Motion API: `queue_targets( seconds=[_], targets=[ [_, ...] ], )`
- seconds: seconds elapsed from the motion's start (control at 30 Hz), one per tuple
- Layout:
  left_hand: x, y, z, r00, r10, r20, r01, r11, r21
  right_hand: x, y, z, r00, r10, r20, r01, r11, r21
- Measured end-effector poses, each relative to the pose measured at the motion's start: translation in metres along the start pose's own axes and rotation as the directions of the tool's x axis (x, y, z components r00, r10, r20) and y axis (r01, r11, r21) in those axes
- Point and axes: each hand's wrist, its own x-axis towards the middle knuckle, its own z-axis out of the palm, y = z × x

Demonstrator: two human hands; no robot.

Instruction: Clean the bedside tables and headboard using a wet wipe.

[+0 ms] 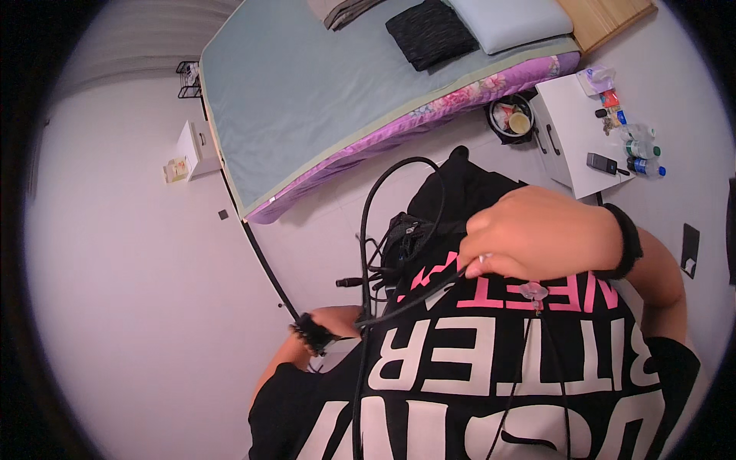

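My right hand (523, 236), a black band at its wrist, pinches a looped black cable (365, 230) between thumb and fingers in front of my black printed T-shirt (517, 356). The cable arches up to the left of the hand and also runs down across the shirt. Low on the left, my left hand (345, 321) is mostly hidden behind the cable and shirt; its wrist bears a black scrunchie. Between the hands, a black mesh pouch (405, 236) and a bunch of dark cables with a connector (349, 282) are at my waist. A pendant (534, 292) hangs on a black cord.
A bed (299, 109) with a folded black cloth (431, 34) and a pillow (514, 23) lies ahead. Right of it stand a lined waste bin (510, 118) and a white bedside cabinet (566, 138) with plastic bottles (641, 149) and a dark handheld device (602, 163).
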Motion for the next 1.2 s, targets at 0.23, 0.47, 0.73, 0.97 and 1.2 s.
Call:
queue_targets(
  seconds=[0.23, 0.47, 0.73, 0.97, 1.2],
  targets=[
    [0.060, 0.034, 0.016, 0.913, 0.173, -0.369, -0.185, 0.983, 0.002, -0.007, 0.023, 0.012, 0.980, 0.199, 0.030, -0.195, 0.974, -0.113],
    [-0.017, 0.064, -0.043, 0.949, 0.164, -0.268, -0.258, 0.894, -0.367, -0.039, 0.033, 0.003, 0.957, 0.284, 0.057, -0.288, 0.953, 0.093],
    [-0.048, 0.068, -0.067, 0.945, 0.237, -0.225, -0.298, 0.905, -0.302, -0.113, 0.043, -0.030, 0.856, 0.513, -0.069, -0.487, 0.844, 0.225],
    [-0.090, 0.134, -0.073, 0.874, 0.336, -0.350, -0.060, 0.790, 0.610, -0.103, 0.026, -0.031, 0.807, 0.569, -0.160, -0.497, 0.800, 0.336],
    [-0.025, 0.097, -0.047, 0.915, 0.373, -0.152, -0.334, 0.913, 0.234, -0.080, 0.038, -0.025, 0.802, 0.514, -0.304, -0.428, 0.850, 0.307]
  ],
)
